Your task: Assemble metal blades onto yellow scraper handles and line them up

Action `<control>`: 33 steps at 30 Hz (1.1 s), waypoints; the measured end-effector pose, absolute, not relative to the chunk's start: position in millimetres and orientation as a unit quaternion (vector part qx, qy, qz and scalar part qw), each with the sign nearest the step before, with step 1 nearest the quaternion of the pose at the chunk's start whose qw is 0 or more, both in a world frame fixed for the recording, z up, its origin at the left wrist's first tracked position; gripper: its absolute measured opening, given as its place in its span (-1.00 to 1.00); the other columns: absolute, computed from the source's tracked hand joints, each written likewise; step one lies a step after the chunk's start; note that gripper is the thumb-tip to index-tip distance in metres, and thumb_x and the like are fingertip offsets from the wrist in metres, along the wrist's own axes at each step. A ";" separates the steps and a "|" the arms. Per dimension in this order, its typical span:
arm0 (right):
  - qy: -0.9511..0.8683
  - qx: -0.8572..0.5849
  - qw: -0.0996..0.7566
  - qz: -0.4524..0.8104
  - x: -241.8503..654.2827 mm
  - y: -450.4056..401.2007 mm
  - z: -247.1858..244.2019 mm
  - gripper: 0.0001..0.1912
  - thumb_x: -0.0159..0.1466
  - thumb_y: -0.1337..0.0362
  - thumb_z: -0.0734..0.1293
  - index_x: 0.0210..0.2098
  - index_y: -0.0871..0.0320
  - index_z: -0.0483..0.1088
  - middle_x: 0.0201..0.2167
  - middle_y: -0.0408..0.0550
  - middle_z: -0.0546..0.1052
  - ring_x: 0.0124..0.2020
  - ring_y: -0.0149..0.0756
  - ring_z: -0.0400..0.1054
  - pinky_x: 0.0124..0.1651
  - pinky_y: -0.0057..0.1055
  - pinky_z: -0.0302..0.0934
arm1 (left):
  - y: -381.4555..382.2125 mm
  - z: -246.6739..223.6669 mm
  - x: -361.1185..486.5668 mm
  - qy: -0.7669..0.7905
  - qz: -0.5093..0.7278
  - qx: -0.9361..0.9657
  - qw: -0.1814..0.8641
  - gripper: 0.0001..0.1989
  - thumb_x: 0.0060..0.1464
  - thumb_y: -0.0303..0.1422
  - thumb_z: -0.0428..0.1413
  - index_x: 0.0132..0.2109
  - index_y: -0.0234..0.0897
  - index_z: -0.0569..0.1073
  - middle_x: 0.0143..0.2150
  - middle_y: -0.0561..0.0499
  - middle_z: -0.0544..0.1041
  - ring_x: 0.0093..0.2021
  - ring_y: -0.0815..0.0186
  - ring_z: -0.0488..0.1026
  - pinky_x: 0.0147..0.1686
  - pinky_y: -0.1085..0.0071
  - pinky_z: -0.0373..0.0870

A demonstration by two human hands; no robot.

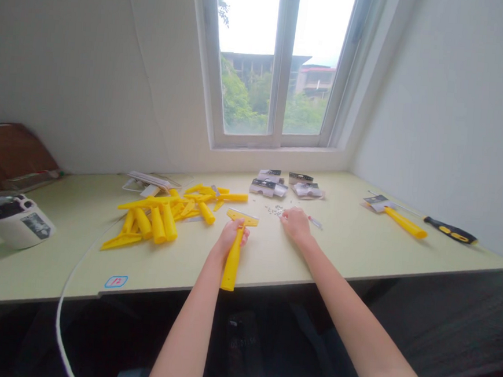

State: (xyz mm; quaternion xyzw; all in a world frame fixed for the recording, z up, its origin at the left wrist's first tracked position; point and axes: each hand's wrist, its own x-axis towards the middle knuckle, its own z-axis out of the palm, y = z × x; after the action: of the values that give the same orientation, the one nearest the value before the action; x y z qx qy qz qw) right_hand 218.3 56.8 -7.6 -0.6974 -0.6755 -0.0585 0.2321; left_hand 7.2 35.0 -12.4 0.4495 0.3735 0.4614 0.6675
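Yellow scraper (pixel 231 265): one, plastic, flat head pointing away from the person, held above the desk (pixel 54 266) just left of the screws.
Left hand (pixel 230 238): fingers closed, gripping the scraper at its neck.
Right hand (pixel 295 224): fingers bunched, tips down just right of the screws; whether they pinch anything cannot be told.
Screws (pixel 274 210): small, loose, in a scattered heap on the desk.
Blister packs (pixel 269 183): several, behind the screws.
Yellow parts (pixel 157 219): handles and heads, heaped left of the screws.
Second scraper (pixel 405 223): lying well right of the screws.
Screwdriver (pixel 451 230): black and yellow, just beyond the second scraper.
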 end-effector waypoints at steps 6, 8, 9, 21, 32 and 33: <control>-0.651 -0.719 0.244 0.002 216.6 58.9 -3.8 -0.77 0.01 0.48 0.18 -0.52 0.22 0.47 -0.47 0.05 0.51 -0.40 -0.30 0.31 -0.39 -0.45 0.06 | 32.2 -10.1 7.7 0.387 0.448 0.459 0.662 -0.84 0.02 -0.32 -0.08 -0.46 -0.27 0.16 -0.70 0.11 0.29 -0.78 0.51 0.15 -0.75 0.56 0.03; -0.638 -0.718 0.274 0.046 215.5 59.6 -2.6 -0.79 -0.03 0.48 0.21 -0.51 0.24 0.48 -0.44 0.07 0.52 -0.38 -0.28 0.33 -0.38 -0.45 0.08 | 30.7 -9.2 8.1 0.386 0.444 0.463 0.664 -0.84 0.02 -0.31 -0.08 -0.46 -0.27 0.16 -0.71 0.12 0.28 -0.78 0.51 0.14 -0.75 0.56 0.02; -0.635 -0.714 0.289 0.067 213.5 59.4 -1.6 -0.81 -0.04 0.47 0.22 -0.50 0.24 0.48 -0.43 0.07 0.52 -0.37 -0.28 0.34 -0.37 -0.46 0.09 | 29.7 -8.7 8.3 0.385 0.441 0.466 0.664 -0.83 0.02 -0.30 -0.08 -0.46 -0.27 0.16 -0.71 0.12 0.28 -0.78 0.52 0.14 -0.74 0.56 0.02; -0.654 -0.510 0.401 0.389 140.2 41.1 39.3 -0.84 -0.06 0.27 0.34 -0.47 0.18 0.50 -0.46 -0.08 0.53 -0.40 -0.32 0.37 -0.36 -0.46 0.19 | 25.8 -8.6 6.1 0.347 0.397 0.544 0.652 -0.84 0.02 -0.30 -0.07 -0.33 -0.34 0.25 -0.70 0.11 0.30 -0.77 0.49 0.16 -0.72 0.53 0.02; -0.661 -0.533 0.378 0.368 126.4 50.7 36.3 -0.87 -0.09 0.32 0.31 -0.57 0.22 0.49 -0.60 -0.11 0.46 -0.47 -0.36 0.33 -0.44 -0.50 0.14 | 29.6 -14.1 6.4 0.336 0.406 0.563 0.636 -0.83 0.04 -0.31 -0.11 -0.26 -0.34 0.24 -0.70 0.11 0.31 -0.78 0.46 0.17 -0.72 0.52 0.04; -0.660 -0.527 0.380 0.377 126.8 51.3 35.7 -0.87 -0.09 0.31 0.31 -0.58 0.22 0.49 -0.61 -0.11 0.46 -0.48 -0.37 0.32 -0.45 -0.50 0.14 | 29.8 -14.1 6.7 0.338 0.405 0.562 0.637 -0.83 0.04 -0.32 -0.12 -0.27 -0.34 0.24 -0.70 0.11 0.31 -0.78 0.46 0.17 -0.72 0.52 0.04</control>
State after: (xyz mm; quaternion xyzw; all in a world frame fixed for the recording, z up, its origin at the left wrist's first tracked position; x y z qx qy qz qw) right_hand 126.8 51.3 35.7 -0.5270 -0.6598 0.3773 0.3803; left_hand 6.7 29.8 -14.1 0.5623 0.3380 0.4049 0.6369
